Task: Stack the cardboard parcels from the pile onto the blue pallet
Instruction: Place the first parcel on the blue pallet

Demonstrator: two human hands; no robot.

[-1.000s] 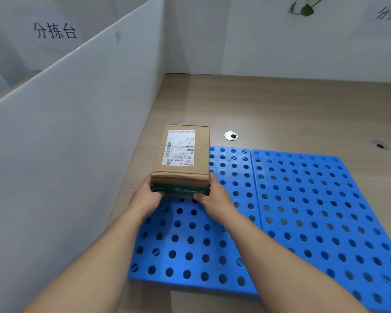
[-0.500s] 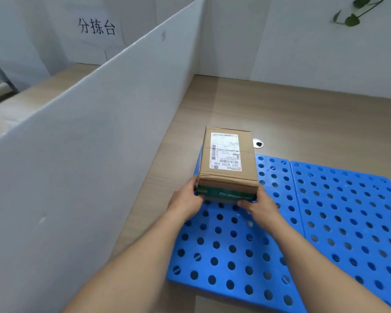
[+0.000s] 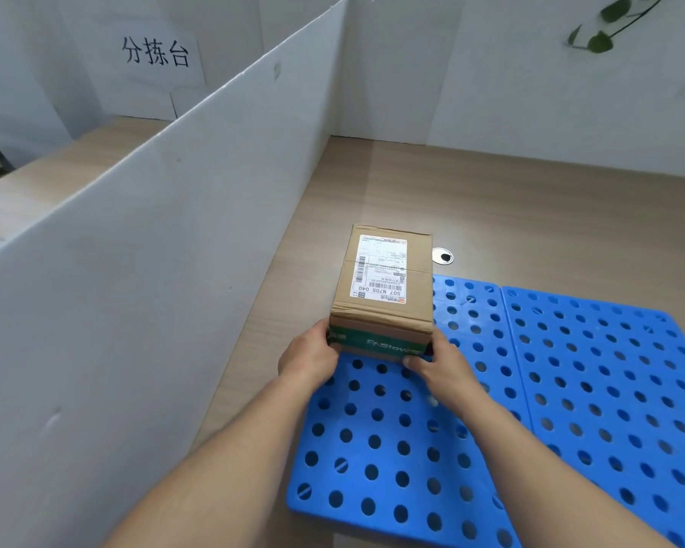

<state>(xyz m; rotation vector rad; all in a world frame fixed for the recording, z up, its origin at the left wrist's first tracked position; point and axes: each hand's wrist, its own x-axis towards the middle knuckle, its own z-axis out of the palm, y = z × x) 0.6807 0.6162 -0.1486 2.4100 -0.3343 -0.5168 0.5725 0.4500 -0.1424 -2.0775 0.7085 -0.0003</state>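
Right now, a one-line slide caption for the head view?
Left hand and right hand hold a cardboard parcel at the far left corner of the blue pallet.

Entry: one person, two arms showing, both coming in from the lower edge of the frame.
- left forearm (image 3: 222, 472): showing bare along its whole visible length, lower left of centre.
- right forearm (image 3: 538, 468): likewise showing bare, lower right of centre.
- left hand (image 3: 309, 355): showing ungloved, mid-frame, with its knuckle ridge catching the light.
- right hand (image 3: 449, 369): showing ungloved, mid-frame. The thumbnail is appearing short-trimmed, though blur is leaving this uncertain.
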